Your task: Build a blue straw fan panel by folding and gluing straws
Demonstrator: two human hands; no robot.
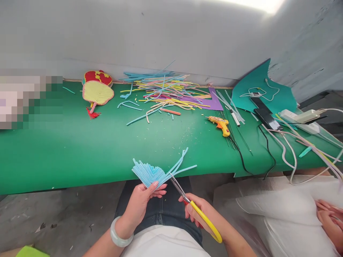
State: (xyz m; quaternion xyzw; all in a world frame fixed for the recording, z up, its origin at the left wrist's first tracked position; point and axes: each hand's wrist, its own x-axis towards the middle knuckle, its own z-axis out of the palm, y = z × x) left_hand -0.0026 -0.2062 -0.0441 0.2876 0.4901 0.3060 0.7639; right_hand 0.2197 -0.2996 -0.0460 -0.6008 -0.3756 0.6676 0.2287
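Note:
A fan-shaped piece of light blue pipe cleaners [150, 172] is pinched between the thumb and fingers of my left hand [146, 194], just over the table's front edge. A few long strands stick out from its right side. My right hand [197, 210] grips scissors [180, 189] with a yellow handle. Their blades point up and left and meet the long strands beside the fan-shaped piece. Whether the blade tips are fully closed is too small to tell.
Loose coloured pipe cleaners [166, 89] lie heaped at the back of the green table [88, 153]. Two fan-like crafts [98, 92] rest to the left. A yellow glue gun [221, 125], cables and a power strip [300, 119] are at the right, where another person's hands [331, 217] show.

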